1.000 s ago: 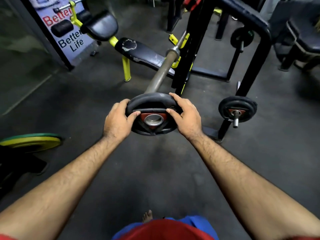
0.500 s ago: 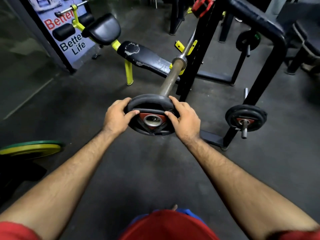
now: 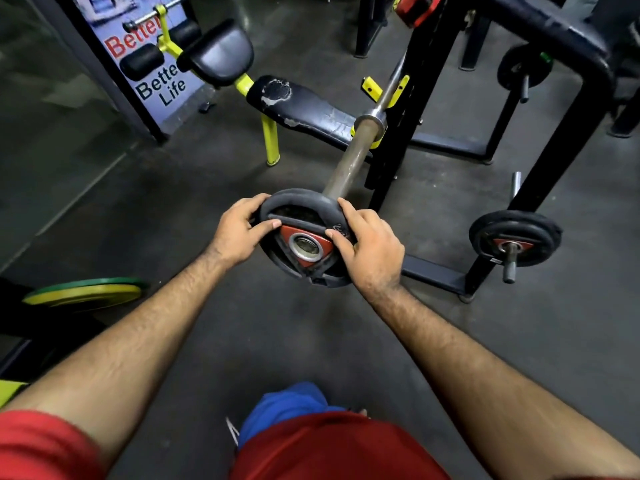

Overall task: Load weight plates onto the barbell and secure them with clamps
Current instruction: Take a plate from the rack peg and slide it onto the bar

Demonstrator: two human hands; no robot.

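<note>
A black weight plate (image 3: 298, 213) with a red triangular centre sits on the near end of the barbell sleeve (image 3: 351, 161), its steel hole ringing the sleeve's tip. My left hand (image 3: 239, 233) grips the plate's left rim, thumb across its face. My right hand (image 3: 370, 251) grips the right rim the same way. The barbell rests in the black rack (image 3: 408, 109), and its collar (image 3: 372, 124) lies well beyond the plate. A red clamp (image 3: 415, 8) shows at the top of the rack.
Another black plate (image 3: 516, 237) hangs on a storage peg at the right, and a smaller one (image 3: 523, 67) further back. A green and yellow plate (image 3: 86, 292) lies at the left. A worn black bench (image 3: 304, 105) with yellow legs stands behind the bar.
The plate stays at the sleeve's near end with both hands on it. My head has come lower and closer, so plate and rack look larger and shifted right.
</note>
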